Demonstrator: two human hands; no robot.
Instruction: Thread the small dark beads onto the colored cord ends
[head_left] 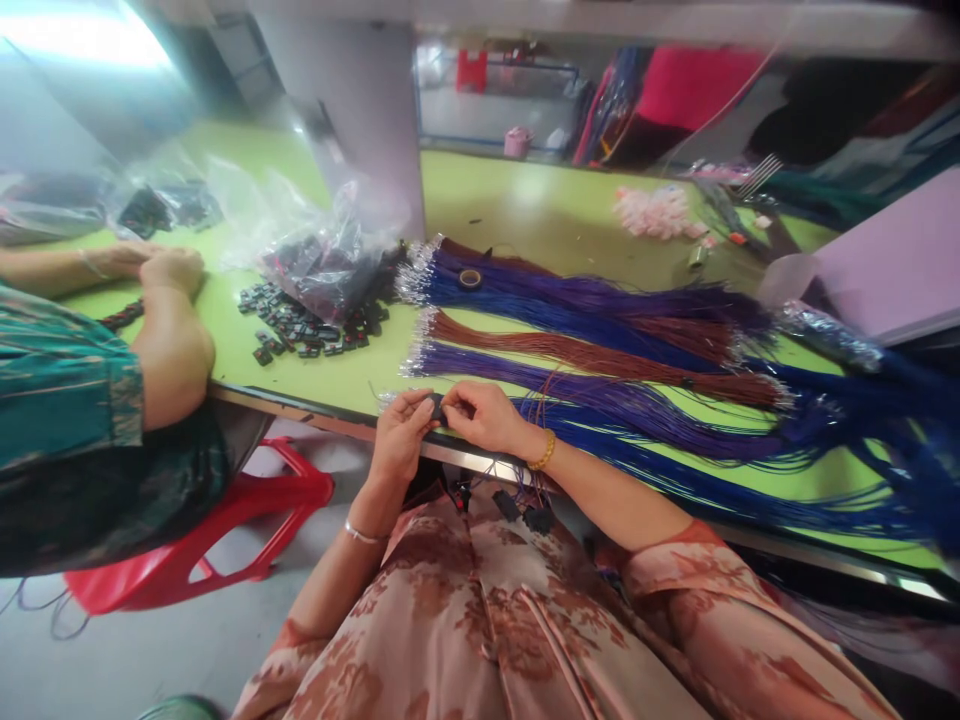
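At the table's front edge, my left hand (401, 432) pinches a small black plastic connector (437, 408) between thumb and fingers. My right hand (484, 415) is closed against the connector's right side, and what its fingertips grip is too small to make out. Just beyond both hands lie bundles of purple wires (517, 375), brown wires (540, 345) and blue wires (645, 475), their silvery terminal ends mostly pointing left. Below my wrists, more black connectors (508, 505) with thin wires hang over my lap.
Loose black connectors (300, 325) are heaped beside a clear plastic bag (322, 265). A tape roll (470, 279) rests on the wires. Pale pink pieces (656, 212) lie farther back. A co-worker's hands (161, 265) are at the left, above a red stool (202, 540).
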